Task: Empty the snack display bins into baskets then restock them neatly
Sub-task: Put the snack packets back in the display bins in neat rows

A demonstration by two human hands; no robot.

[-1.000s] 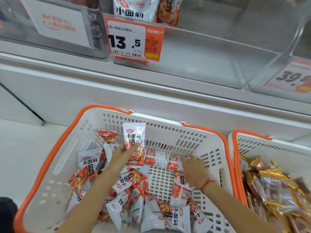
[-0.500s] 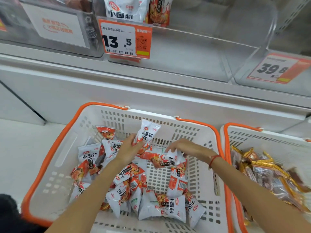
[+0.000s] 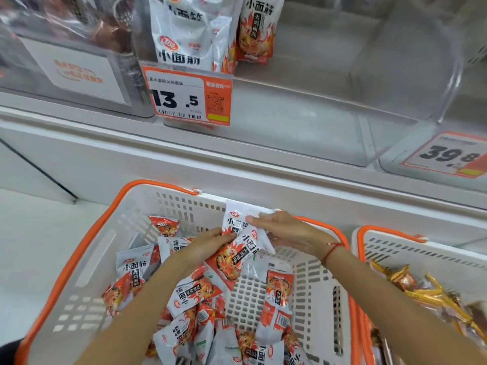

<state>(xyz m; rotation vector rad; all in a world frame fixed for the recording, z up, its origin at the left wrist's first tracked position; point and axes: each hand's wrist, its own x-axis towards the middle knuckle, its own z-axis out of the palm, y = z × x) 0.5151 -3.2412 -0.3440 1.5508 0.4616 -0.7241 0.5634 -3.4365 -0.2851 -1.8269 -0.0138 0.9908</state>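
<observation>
at frame centre, over the white orange-rimmed basket (image 3: 87, 262), left hand (image 3: 203, 245) and right hand (image 3: 286, 229) together grip white-and-orange snack packets (image 3: 238, 248), more lying loose in the basket below.

Both forearms bare, no sleeves in view. Right wrist: thin red string bracelet (image 3: 332, 250). No rings visible on fingers.

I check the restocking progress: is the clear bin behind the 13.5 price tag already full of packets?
No, the bin holds only a few upright packets at its left end; the rest is bare.
</observation>
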